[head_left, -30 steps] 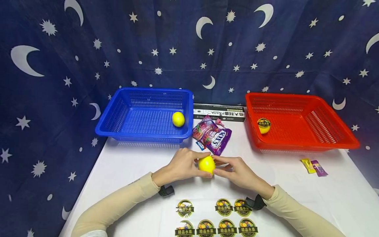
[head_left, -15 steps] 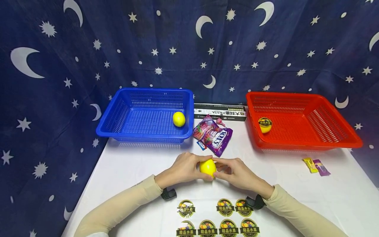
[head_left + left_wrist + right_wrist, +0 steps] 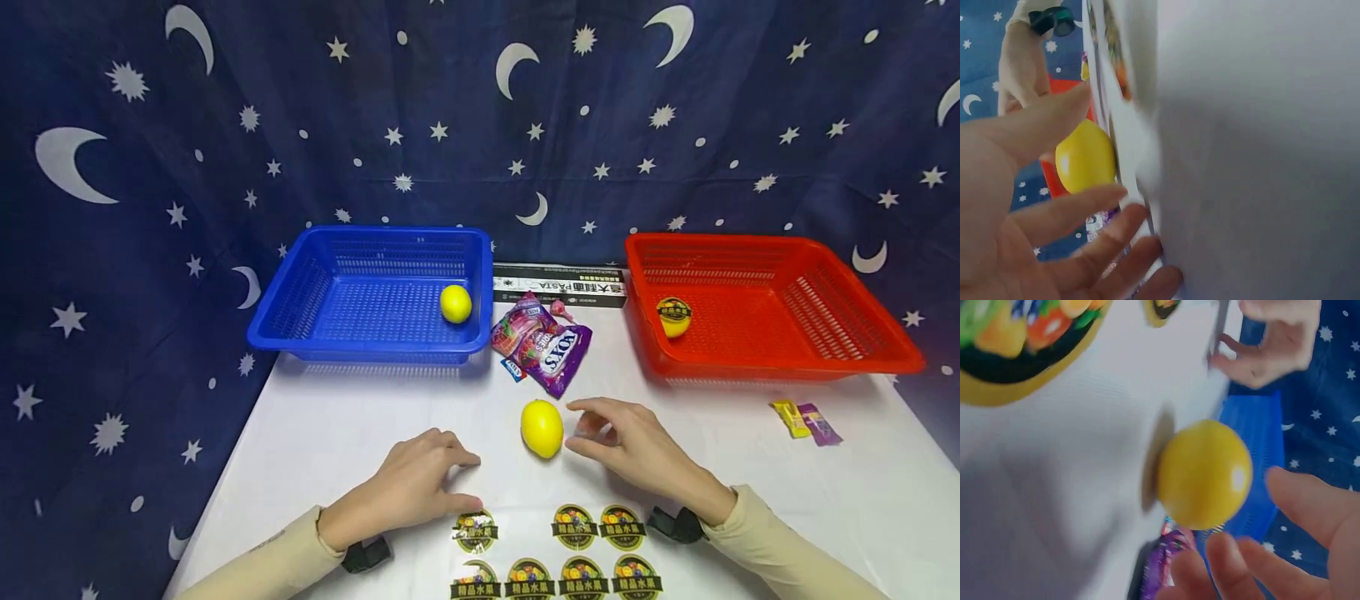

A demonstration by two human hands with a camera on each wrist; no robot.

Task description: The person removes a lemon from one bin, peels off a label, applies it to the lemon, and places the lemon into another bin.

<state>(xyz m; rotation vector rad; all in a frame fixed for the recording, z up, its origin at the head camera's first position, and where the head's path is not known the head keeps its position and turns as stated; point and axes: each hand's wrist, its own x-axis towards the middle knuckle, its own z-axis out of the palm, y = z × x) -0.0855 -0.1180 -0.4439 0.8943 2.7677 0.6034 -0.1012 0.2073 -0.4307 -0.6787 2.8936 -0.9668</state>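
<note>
A yellow lemon lies on the white tabletop between the two hands. Just right of it is the right hand, thumb and fingers spread apart and facing the fruit, holding nothing. In the right wrist view the lemon sits in front of those parted fingers. The left hand is lower and farther left, its thumb tip at the upper-left round fruit sticker. Its fingers are parted with nothing between them. Several more such stickers lie in two rows on a clear sheet near the front.
A blue basket holding another lemon stands at back left. At back right is a red basket with a stickered lemon. Between them lie a purple candy bag, a lollipop and a pasta box. Two small wrapped candies lie right.
Both hands have let go of the lemon, which now rests on the table. The left hand has moved down and left to the stickers; the right has drawn slightly rightward.
</note>
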